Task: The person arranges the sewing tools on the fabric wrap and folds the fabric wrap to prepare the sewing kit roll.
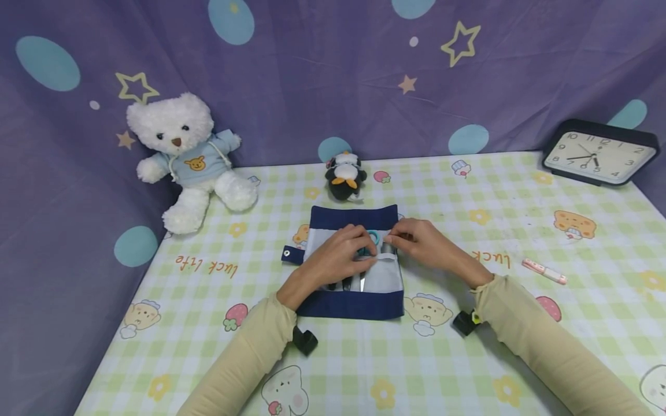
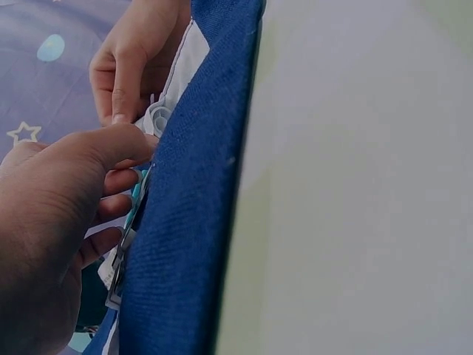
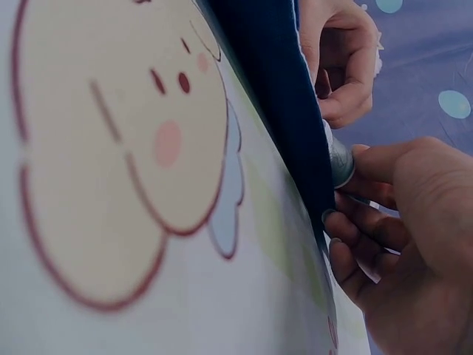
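A navy-and-white fabric tool roll [image 1: 354, 218] lies unfolded on the table beneath both hands. My left hand [image 1: 340, 254] reaches over its middle, thumb and forefinger pinching the white elastic band [image 1: 386, 256] near the right side. With curled fingers, my right hand [image 1: 424, 242] holds the top of a small grey-green cylinder [image 3: 341, 164], which sits at that band's loop. Scissors with teal handles [image 1: 373, 236] show partly behind the left fingers. Slim metal and dark tools [image 1: 362, 282] lie below that hand, their upper parts hidden by it.
A snap strap [image 1: 292, 255] sticks out from the roll's left side. Behind the roll lies a penguin plush [image 1: 346, 173]. A white teddy bear [image 1: 200, 164] sits back left, a clock [image 1: 600, 153] stands back right, and a pink-and-white stick-shaped item [image 1: 544, 271] lies at right.
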